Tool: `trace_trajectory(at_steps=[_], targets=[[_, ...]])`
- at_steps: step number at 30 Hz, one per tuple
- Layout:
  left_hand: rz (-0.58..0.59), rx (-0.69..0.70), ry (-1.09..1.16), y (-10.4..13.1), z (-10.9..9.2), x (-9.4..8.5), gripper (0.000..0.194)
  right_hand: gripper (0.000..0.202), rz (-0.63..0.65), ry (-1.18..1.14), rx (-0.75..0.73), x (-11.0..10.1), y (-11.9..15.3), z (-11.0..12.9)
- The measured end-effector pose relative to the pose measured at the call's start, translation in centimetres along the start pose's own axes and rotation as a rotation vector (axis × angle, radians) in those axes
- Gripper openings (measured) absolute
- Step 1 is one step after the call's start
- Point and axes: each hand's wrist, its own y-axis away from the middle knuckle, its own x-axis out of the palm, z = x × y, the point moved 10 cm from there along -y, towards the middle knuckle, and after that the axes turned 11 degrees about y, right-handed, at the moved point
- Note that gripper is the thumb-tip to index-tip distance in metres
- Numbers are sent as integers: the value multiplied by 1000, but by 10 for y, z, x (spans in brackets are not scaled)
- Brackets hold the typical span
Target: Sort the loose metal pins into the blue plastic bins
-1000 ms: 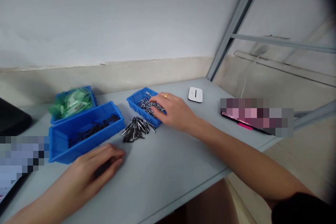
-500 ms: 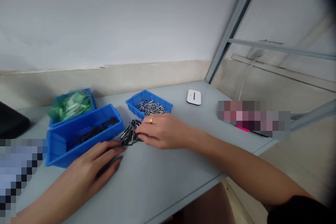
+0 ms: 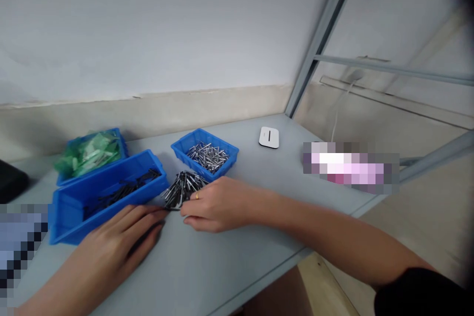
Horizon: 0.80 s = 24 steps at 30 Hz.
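A loose pile of black and silver screw-like pieces point(image 3: 185, 185) lies on the grey table between my hands. My right hand point(image 3: 213, 205), with a ring, rests at the pile's front right, its fingertips pinched at one end of a thin dark piece point(image 3: 172, 209). My left hand point(image 3: 131, 232) lies low at the pile's left, fingers close together, fingertips by the other end of that piece. Left of the pile, a long blue bin point(image 3: 68, 215) holds black pieces point(image 3: 126, 191). Behind it, a smaller blue bin point(image 3: 231, 160) contains silver pieces point(image 3: 209, 157).
Another blue bin point(image 3: 124, 143) with green plastic bags point(image 3: 92, 150) stands at the back left. A small white device point(image 3: 269, 137) sits near the wall. A blurred pinkish object point(image 3: 351, 165) is at the right, by the metal frame point(image 3: 322, 39).
My right hand has moved down and slightly left, toward the front of the pile, uncovering more of the silver pieces' bin. The view has shifted slightly.
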Motion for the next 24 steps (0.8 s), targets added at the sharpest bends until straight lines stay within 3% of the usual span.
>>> trace_trajectory(at_steps=[11, 17, 24], targets=[[2, 43, -22, -7, -10, -4, 37, 29, 38, -51, -17, 11, -3, 4], [2, 5, -59, -1, -2, 1, 42, 27, 15, -70, -10, 8, -2, 2], [47, -106, 62, 5, 14, 8, 41, 27, 48, -66, -2, 10, -3, 1]])
